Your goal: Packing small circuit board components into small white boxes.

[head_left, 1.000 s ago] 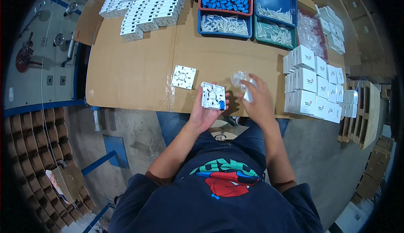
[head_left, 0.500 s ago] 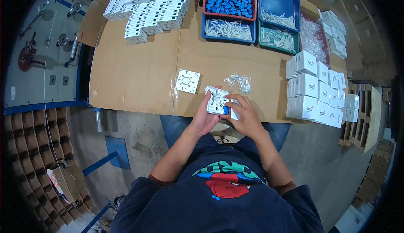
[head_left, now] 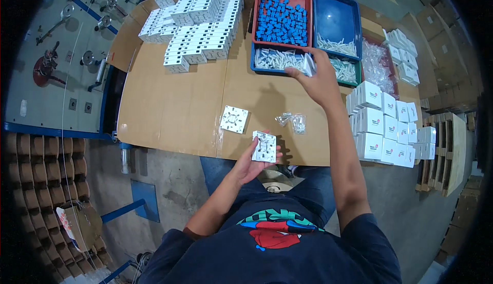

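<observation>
My left hand is closed round the edges of a white square plastic housing with holes in its face, held near the table's front edge. Stretched out over the trays, my right hand grips a flat white piece between thumb and fingers; what kind of part it is I cannot make out. Below that hand is a blue tray of white plastic plugs. A second white square plate lies on the cardboard to the left. Small clear bags of parts lie to the right.
White housings stand stacked at the back left. A red tray holds blue pieces. Another blue tray and a green tray hold white plugs. White boxes are piled at the right, near a tray of clear bags.
My right hand has left the housing and reached forward to the trays, carrying the flat white piece. My left hand still holds the housing; the blue part seen at it before no longer shows.
</observation>
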